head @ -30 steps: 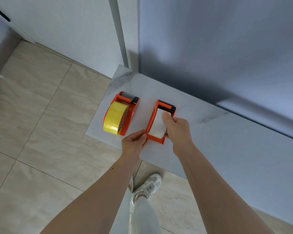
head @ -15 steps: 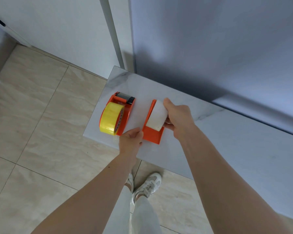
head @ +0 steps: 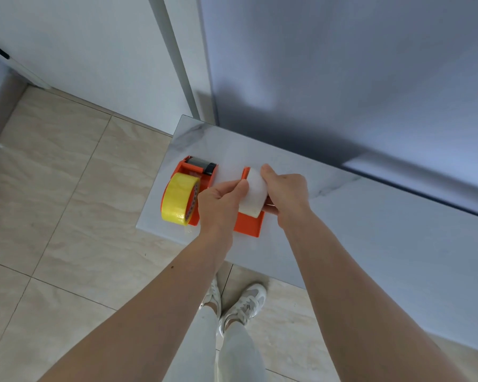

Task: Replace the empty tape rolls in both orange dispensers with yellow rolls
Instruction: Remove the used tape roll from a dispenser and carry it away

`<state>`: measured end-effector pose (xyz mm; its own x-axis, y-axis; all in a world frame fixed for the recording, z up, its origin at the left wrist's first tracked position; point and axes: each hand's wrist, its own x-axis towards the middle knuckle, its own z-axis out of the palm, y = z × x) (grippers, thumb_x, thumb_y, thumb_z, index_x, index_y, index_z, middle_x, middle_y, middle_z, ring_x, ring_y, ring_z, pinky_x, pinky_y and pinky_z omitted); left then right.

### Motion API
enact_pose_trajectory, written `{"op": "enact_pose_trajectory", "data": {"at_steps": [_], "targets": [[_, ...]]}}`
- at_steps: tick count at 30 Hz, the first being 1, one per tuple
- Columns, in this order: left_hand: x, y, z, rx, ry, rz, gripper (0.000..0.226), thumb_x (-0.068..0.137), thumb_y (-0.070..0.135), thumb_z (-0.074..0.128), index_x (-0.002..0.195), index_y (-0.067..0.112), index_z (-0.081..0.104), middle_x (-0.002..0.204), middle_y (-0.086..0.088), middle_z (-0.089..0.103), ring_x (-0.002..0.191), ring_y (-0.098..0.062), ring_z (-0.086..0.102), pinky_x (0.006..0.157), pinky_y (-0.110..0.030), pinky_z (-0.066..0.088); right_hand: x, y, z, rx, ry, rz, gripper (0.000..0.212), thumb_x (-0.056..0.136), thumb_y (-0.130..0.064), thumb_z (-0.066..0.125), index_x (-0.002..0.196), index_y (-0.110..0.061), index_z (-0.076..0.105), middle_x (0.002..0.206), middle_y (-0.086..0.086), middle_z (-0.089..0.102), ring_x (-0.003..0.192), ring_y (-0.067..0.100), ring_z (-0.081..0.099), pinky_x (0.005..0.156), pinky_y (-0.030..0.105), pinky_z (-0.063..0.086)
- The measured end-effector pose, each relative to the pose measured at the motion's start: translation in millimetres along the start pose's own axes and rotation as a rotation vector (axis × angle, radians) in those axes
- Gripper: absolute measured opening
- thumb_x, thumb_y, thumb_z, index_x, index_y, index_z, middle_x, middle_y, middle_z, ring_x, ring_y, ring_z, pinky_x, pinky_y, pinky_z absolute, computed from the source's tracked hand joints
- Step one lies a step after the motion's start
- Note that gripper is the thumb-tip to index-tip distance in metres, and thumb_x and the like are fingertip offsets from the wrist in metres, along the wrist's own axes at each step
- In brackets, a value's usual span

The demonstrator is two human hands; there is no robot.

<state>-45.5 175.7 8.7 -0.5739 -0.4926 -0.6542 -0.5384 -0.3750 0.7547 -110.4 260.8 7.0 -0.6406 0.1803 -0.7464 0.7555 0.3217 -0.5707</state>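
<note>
Two orange dispensers stand on the marble tabletop (head: 342, 221) near its left end. The left dispenser (head: 189, 172) carries a yellow tape roll (head: 178, 198) and has a dark cutter at its far end. In the right dispenser (head: 249, 224) sits a white empty roll (head: 254, 193), raised above the orange base. My right hand (head: 286, 193) grips this roll from the right side. My left hand (head: 218, 204) pinches the roll's left edge with thumb and fingers, and hides part of the dispenser's left wall.
A grey wall panel (head: 342, 78) rises right behind the table. The table's left and near edges drop to a beige tiled floor (head: 66, 230). My legs and white shoes (head: 243, 304) are below the table's near edge.
My left hand has gone from the right dispenser's near corner up to the white roll. The white roll has lifted higher out of the dispenser.
</note>
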Motion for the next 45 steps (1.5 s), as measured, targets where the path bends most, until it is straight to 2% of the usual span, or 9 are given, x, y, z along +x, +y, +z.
{"op": "enact_pose_trajectory", "data": {"at_steps": [6,12,18,21,24,33,39,43,45], "targets": [[1,-1,1,-0.014,0.005,-0.049,0.012,0.086,0.015,0.075,0.078,0.023,0.074,0.092,-0.001,0.074,0.091,-0.021,0.067,0.075,-0.027,0.053,-2,6,-8,0.006,0.064,-0.017,0.029,0.088,-0.033,0.065,0.079,-0.006,0.065,0.074,0.007,0.07,0.069,0.023,0.072,0.067,0.044,0.064],[6,0,-4,-0.029,0.016,-0.064,0.011,0.086,0.016,0.075,0.078,0.023,0.073,0.091,-0.005,0.072,0.086,-0.022,0.066,0.066,-0.026,0.051,-2,9,-22,-0.003,0.15,-0.001,0.035,0.087,-0.032,0.064,0.062,-0.011,0.052,0.064,0.003,0.06,0.064,0.021,0.065,0.067,0.04,0.063],[3,1,-1,0.045,0.016,-0.039,0.015,0.088,0.016,0.074,0.078,0.027,0.071,0.096,-0.003,0.072,0.093,-0.02,0.064,0.071,-0.024,0.048,-8,16,-32,0.149,0.18,0.076,0.031,0.088,-0.025,0.063,0.064,-0.01,0.049,0.07,0.004,0.058,0.068,0.02,0.062,0.069,0.04,0.061],[2,4,-1,0.073,0.026,-0.037,0.005,0.088,0.016,0.073,0.093,0.017,0.075,0.091,0.008,0.068,0.084,-0.003,0.059,0.066,-0.015,0.04,-11,19,-35,0.135,0.18,0.076,0.031,0.087,-0.026,0.062,0.064,-0.01,0.049,0.071,0.005,0.06,0.072,0.022,0.064,0.072,0.042,0.061],[3,5,-2,0.092,0.047,-0.017,0.019,0.089,0.017,0.073,0.107,0.011,0.074,0.09,0.013,0.064,0.082,0.001,0.056,0.064,-0.012,0.037,-14,19,-36,0.125,0.168,0.071,0.031,0.088,-0.028,0.06,0.065,-0.011,0.049,0.072,0.005,0.06,0.076,0.025,0.066,0.076,0.043,0.062],[-15,19,10,0.35,0.11,0.097,0.067,0.09,0.048,0.063,0.148,0.024,0.04,0.147,0.003,0.046,0.128,-0.019,0.047,0.102,-0.04,0.043,-26,12,-52,0.139,0.119,0.052,0.029,0.093,-0.033,0.055,0.071,-0.015,0.053,0.08,0.005,0.064,0.088,0.028,0.069,0.081,0.045,0.061],[-57,42,44,0.521,-0.052,0.19,0.064,0.096,0.05,0.053,0.153,0.037,0.027,0.153,0.002,0.038,0.132,-0.021,0.045,0.104,-0.041,0.045,-45,11,-84,0.199,0.075,0.021,0.022,0.093,-0.029,0.051,0.078,-0.015,0.059,0.098,0.013,0.069,0.093,0.03,0.068,0.081,0.047,0.061],[-90,56,75,0.626,-0.23,0.128,0.062,0.101,0.051,0.041,0.157,0.036,0.017,0.157,0.002,0.033,0.133,-0.023,0.042,0.09,-0.033,0.041,-64,11,-115,0.24,0.072,-0.012,0.018,0.094,-0.022,0.05,0.079,-0.016,0.059,0.1,0.013,0.067,0.096,0.032,0.066,0.085,0.05,0.059],[-103,59,90,0.624,-0.317,0.089,0.062,0.102,0.053,0.037,0.157,0.035,0.017,0.16,0.002,0.03,0.139,-0.024,0.038,0.099,-0.034,0.038,-75,11,-132,0.26,0.08,-0.03,0.019,0.094,-0.019,0.048,0.079,-0.017,0.059,0.1,0.013,0.066,0.097,0.032,0.065,0.085,0.05,0.059]]}}
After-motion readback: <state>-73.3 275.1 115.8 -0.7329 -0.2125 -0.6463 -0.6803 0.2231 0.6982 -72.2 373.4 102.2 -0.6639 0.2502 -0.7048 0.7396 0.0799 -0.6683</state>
